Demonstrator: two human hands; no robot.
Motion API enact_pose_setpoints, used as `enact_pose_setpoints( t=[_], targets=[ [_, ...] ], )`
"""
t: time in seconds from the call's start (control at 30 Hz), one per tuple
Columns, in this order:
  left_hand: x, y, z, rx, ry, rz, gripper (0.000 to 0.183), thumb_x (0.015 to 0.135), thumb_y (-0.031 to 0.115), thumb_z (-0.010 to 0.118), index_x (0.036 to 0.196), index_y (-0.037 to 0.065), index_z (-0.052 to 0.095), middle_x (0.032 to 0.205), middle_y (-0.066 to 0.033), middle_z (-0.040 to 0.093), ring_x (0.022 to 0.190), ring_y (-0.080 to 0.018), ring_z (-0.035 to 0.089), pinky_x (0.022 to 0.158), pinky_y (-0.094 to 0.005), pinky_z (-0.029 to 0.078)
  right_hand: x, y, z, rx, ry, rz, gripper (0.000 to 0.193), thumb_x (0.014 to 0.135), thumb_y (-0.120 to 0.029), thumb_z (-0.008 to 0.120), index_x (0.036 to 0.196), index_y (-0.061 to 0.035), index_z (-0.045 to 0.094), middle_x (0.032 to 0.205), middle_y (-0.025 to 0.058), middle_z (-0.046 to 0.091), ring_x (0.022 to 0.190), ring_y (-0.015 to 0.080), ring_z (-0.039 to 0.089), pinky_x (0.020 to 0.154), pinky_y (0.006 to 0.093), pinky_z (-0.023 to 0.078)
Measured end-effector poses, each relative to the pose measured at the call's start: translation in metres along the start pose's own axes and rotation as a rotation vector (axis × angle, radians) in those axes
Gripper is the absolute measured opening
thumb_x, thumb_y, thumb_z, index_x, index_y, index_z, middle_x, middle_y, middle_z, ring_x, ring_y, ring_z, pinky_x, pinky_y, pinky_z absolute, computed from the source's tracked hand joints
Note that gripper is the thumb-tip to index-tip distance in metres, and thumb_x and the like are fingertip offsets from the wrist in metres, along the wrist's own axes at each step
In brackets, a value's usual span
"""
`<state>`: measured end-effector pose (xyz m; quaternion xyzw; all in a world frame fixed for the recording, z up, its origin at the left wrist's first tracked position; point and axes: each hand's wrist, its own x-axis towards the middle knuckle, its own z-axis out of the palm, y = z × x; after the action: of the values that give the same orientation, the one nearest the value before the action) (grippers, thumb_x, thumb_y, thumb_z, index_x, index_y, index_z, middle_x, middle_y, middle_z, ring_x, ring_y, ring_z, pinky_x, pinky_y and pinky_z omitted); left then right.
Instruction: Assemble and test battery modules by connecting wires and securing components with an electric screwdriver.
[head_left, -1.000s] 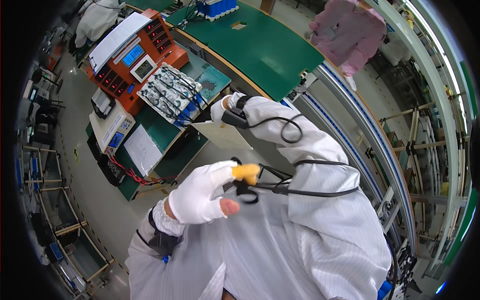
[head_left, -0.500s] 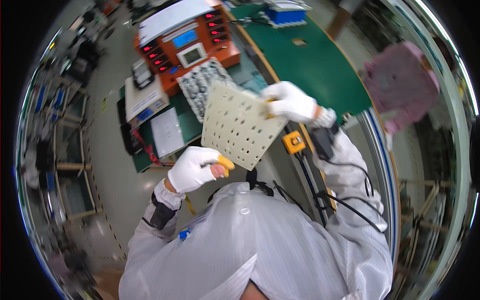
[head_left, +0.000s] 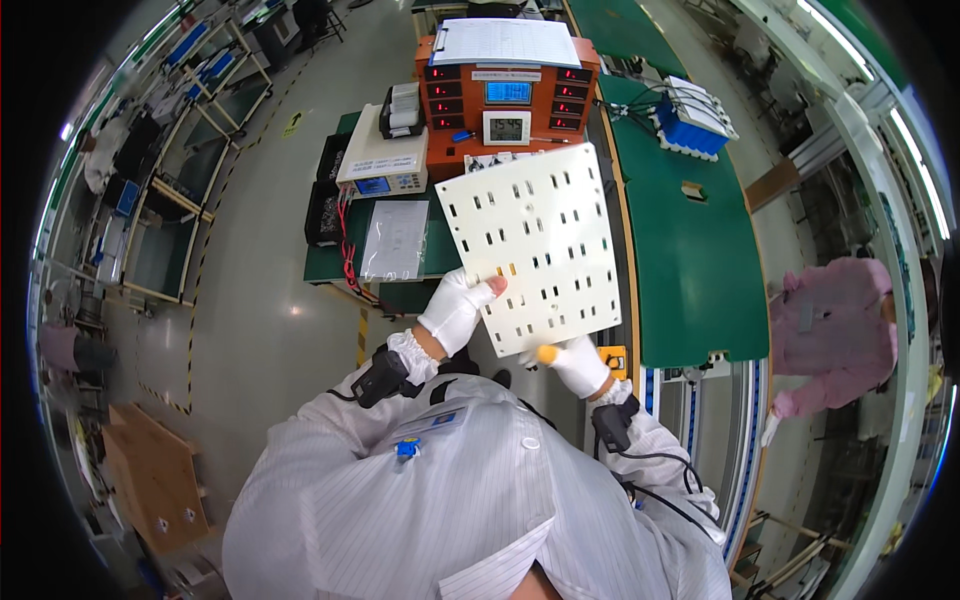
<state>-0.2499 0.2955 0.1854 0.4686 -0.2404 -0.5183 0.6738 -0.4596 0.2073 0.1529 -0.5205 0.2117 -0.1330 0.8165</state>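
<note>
A cream-white flat plate [head_left: 575, 230] with rows of small slots is held tilted up in front of my body. My left hand [head_left: 455, 312], in a white glove, is closed on its lower left edge, the bare thumb on the near face and the fingers behind. Yellow fingertips show through some slots. Just below the plate's lower edge is my right hand [head_left: 580, 368], gloved in white with a yellow tip. Its thumb and fingers look apart, slightly blurred, and I cannot tell whether they touch the plate.
Behind the plate stands an orange test box [head_left: 460, 150] with red displays. A white meter [head_left: 385, 165] with red leads and a paper sheet [head_left: 396, 240] are at left. To the right are a green bench [head_left: 690, 270], a blue block [head_left: 692, 120] with cables and a person in pink [head_left: 835, 335].
The view has turned, bringing the orange box upright ahead. My left hand has taken hold of the plate's left edge. My right hand has left its upper right corner and moved below it.
</note>
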Motion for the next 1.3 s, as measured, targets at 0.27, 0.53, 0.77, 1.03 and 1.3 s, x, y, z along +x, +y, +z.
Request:
enact_pose_setpoints(
  t=[0.27, 0.53, 0.77, 1.03, 1.3],
  targets=[
    [0.003, 0.005, -0.009, 0.407, -0.099, 0.004, 0.024, 0.092, 0.013, 0.066, 0.112, 0.002, 0.068, 0.101, -0.0038, 0.071, 0.086, -0.0088, 0.060, 0.081, -0.0268, 0.049, -0.024, -0.047, -0.054, -0.253, 0.354, -0.193, 0.056, 0.086, -0.007, 0.071, 0.134, 0.0043, 0.046, 0.116, 0.0103, 0.064, 0.098, 0.0171, 0.062, 0.087, 0.0286, 0.049],
    [0.010, -0.006, 0.026, 0.492, -0.368, -0.077, 0.033, 0.092, 0.008, 0.063, 0.124, -0.001, 0.059, 0.111, -0.0064, 0.067, 0.096, -0.0120, 0.061, 0.086, -0.0277, 0.050, -0.034, -0.019, -0.067, -0.338, 0.471, -0.159, 0.040, 0.089, -0.014, 0.070, 0.123, 0.0019, 0.055, 0.110, 0.0071, 0.066, 0.099, 0.0141, 0.060, 0.089, 0.0294, 0.047],
    [0.013, -0.017, 0.050, 0.550, -0.872, -0.133, 0.066, 0.088, 0.037, 0.065, 0.139, 0.001, 0.043, 0.128, -0.0201, 0.059, 0.117, -0.0289, 0.058, 0.099, -0.0363, 0.046, -0.054, -0.029, -0.098, -0.093, 0.715, -0.271, 0.029, 0.093, -0.013, 0.048, 0.116, 0.0025, 0.057, 0.105, 0.0057, 0.063, 0.093, 0.0125, 0.057, 0.083, 0.0259, 0.044],
    [0.028, -0.044, -0.007, 0.769, -0.542, -0.151, 0.038, 0.089, 0.023, 0.063, 0.121, 0.002, 0.062, 0.106, -0.0140, 0.071, 0.096, -0.0219, 0.069, 0.086, -0.0311, 0.052, -0.034, -0.023, -0.111, 0.159, 0.681, -0.085, 0.029, 0.096, -0.023, 0.045, 0.115, -0.0037, 0.057, 0.095, 0.0076, 0.062, 0.082, 0.0171, 0.062, 0.073, 0.0291, 0.052],
    [0.069, -0.044, -0.076, 0.963, 0.220, -0.120, 0.023, 0.080, 0.013, 0.066, 0.102, 0.004, 0.065, 0.084, -0.0119, 0.068, 0.077, -0.0250, 0.066, 0.073, -0.0328, 0.052, 0.033, -0.018, -0.115, 0.475, 0.305, -0.054, 0.035, 0.098, -0.039, 0.047, 0.111, -0.0088, 0.056, 0.072, 0.0022, 0.043, 0.057, 0.0145, 0.038, 0.056, 0.0283, 0.035]
  ],
)
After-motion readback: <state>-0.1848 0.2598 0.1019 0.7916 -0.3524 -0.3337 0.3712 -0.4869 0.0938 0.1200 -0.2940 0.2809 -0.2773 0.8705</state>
